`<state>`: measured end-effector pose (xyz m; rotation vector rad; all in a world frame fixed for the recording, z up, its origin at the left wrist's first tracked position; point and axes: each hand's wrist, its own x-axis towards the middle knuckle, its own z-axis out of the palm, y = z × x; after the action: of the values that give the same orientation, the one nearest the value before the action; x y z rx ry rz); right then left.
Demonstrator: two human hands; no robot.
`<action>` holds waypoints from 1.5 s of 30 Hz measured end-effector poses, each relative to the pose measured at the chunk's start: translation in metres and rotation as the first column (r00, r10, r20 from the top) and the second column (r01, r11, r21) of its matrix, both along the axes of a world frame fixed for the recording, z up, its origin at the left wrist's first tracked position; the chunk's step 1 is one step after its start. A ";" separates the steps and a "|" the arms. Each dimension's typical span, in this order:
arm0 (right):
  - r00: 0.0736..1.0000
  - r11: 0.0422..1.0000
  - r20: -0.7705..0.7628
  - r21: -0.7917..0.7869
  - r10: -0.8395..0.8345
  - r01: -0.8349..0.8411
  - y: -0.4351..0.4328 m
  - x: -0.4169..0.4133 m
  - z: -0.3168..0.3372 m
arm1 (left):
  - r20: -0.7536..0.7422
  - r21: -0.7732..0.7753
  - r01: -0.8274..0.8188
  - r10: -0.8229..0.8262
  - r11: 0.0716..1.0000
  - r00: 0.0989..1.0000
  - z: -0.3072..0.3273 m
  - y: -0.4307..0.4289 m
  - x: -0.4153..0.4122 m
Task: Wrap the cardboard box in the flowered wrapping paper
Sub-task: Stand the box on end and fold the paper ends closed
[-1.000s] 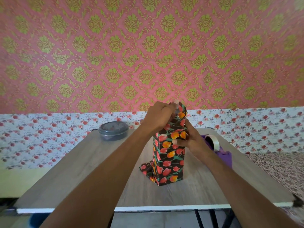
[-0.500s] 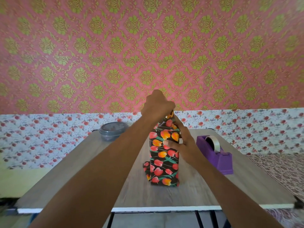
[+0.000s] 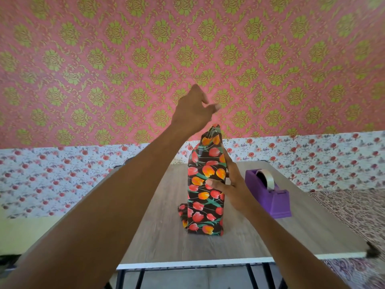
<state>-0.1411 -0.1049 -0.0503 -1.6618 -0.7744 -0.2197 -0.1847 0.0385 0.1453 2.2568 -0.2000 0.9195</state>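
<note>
The cardboard box [image 3: 205, 197], covered in the flowered wrapping paper [image 3: 210, 142], stood upright on the desk [image 3: 162, 236] at the centre of the frame. The right hand [image 3: 234, 189] steadied it, with straight fingers [image 3: 226, 161] flat along its right side and the thumb across its front. The left hand [image 3: 192, 110] hovered above the paper's peaked top, its fingers loosely curled and released.

Cannot see the cardboard box under the flowered wrapping paper [image 3: 200, 213] (wholly covered), nor the table's [image 3: 166, 236] left side behind the left forearm [image 3: 125, 195].
</note>
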 end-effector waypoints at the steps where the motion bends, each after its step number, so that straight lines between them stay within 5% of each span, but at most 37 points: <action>1: 1.000 1.000 -0.002 0.002 0.005 -0.005 -0.001 0.000 0.000 | -0.092 0.020 0.008 -0.006 1.000 0.996 0.003 0.000 -0.001; 4: 1.000 1.000 -0.007 -0.015 0.018 -0.018 -0.002 -0.001 0.002 | -0.408 0.185 0.047 0.033 0.982 0.913 0.001 0.000 -0.006; 8: 1.000 0.999 -0.009 -0.035 0.012 -0.013 -0.002 -0.002 0.004 | -0.522 0.174 0.205 -0.086 0.963 0.848 -0.022 0.001 -0.013; 12: 1.000 0.999 -0.012 -0.030 0.021 -0.021 -0.002 -0.004 0.006 | -0.487 -0.137 0.218 -0.258 0.966 0.834 -0.042 0.011 -0.015; 18: 0.999 0.999 -0.029 -0.023 0.042 -0.043 -0.003 -0.004 0.007 | -0.468 -0.358 0.313 -0.459 0.880 0.755 -0.057 0.018 -0.014; 25: 0.999 0.999 -0.011 -0.013 0.030 -0.030 -0.003 -0.003 0.006 | -0.399 -0.103 0.308 -0.323 0.946 0.858 -0.050 0.012 -0.017; 34: 0.999 0.999 -0.020 0.009 0.050 -0.049 -0.002 -0.005 0.005 | -0.223 -0.023 0.317 -0.313 0.948 0.923 -0.053 0.011 -0.015; 41: 0.998 0.998 -0.037 -0.007 0.054 -0.055 -0.004 -0.005 0.005 | -0.280 -0.228 0.316 -0.373 0.921 0.885 -0.058 0.022 -0.016; 45: 0.998 0.998 -0.036 0.005 0.058 -0.058 -0.003 -0.004 0.004 | -0.225 -0.178 0.360 -0.394 0.916 0.891 -0.060 0.026 -0.014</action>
<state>-0.1455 -0.1076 -0.0463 -1.6327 -0.7928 -0.1499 -0.1988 0.0642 0.0854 2.0857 -0.4308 0.4159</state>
